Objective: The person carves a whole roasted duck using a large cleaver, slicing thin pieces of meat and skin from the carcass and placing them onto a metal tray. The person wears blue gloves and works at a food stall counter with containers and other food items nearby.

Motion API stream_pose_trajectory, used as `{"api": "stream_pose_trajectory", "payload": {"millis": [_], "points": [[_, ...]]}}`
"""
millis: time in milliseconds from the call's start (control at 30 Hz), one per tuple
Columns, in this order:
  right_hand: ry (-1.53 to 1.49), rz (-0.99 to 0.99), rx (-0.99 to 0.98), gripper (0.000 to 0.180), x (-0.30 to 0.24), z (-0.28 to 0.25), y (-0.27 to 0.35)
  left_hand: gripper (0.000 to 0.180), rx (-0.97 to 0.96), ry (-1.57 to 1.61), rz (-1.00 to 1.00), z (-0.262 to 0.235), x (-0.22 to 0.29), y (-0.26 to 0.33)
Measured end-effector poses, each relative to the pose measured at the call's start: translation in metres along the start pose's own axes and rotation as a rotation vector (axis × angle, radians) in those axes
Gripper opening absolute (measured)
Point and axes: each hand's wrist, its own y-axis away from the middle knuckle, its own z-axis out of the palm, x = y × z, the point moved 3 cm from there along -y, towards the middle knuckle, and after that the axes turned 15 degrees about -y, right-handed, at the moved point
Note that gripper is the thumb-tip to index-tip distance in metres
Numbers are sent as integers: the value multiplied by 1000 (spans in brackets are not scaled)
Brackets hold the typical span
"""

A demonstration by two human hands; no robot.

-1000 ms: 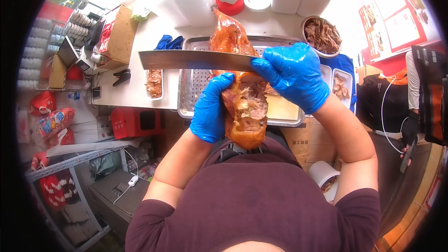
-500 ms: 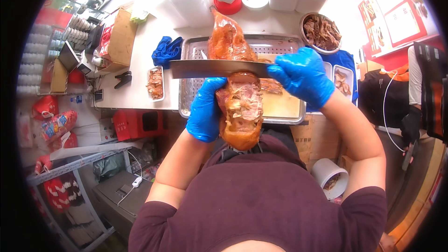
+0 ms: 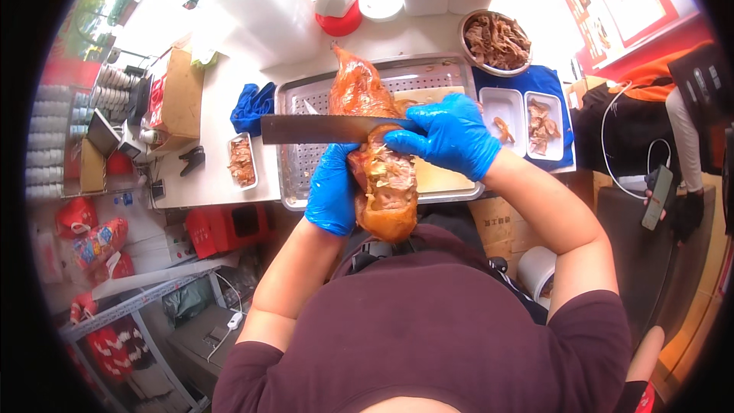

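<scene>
My left hand (image 3: 332,191), in a blue glove, is closed around the side of a roast duck (image 3: 391,218) with browned skin and pale meat laid bare. In my blue-gloved right hand (image 3: 456,138) is a wide-bladed cleaver (image 3: 310,129), its blade pointing left across the duck's far end. The right thumb reaches over the duck's top. Behind the blade, another glossy piece of roast duck (image 3: 358,88) lies on a perforated metal tray (image 3: 440,69). A pale cutting board (image 3: 447,177) sits in that tray, partly hidden by my right hand.
A bowl of shredded meat (image 3: 497,42) stands at the back right. Two white trays, one a meat tray (image 3: 543,126), rest on blue cloth. Another meat tray (image 3: 241,160) and a crumpled blue cloth (image 3: 254,105) lie left. At right, a person's gloved hand (image 3: 688,218) shows near a phone (image 3: 657,197).
My right hand has moved left and nearer, and its thumb now reaches over the duck. The cleaver has slid left and nearer. My left hand keeps its grip. The whole view has shifted slightly.
</scene>
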Motion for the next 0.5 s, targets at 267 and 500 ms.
{"api": "stream_pose_trajectory", "payload": {"millis": [267, 500], "points": [[-102, 359, -315, 66, 18, -7, 18, 41, 102, -61, -31, -13, -25, -24], [200, -301, -10, 28, 83, -43, 68, 53, 208, -79, 6, -36, -5, -19]]}}
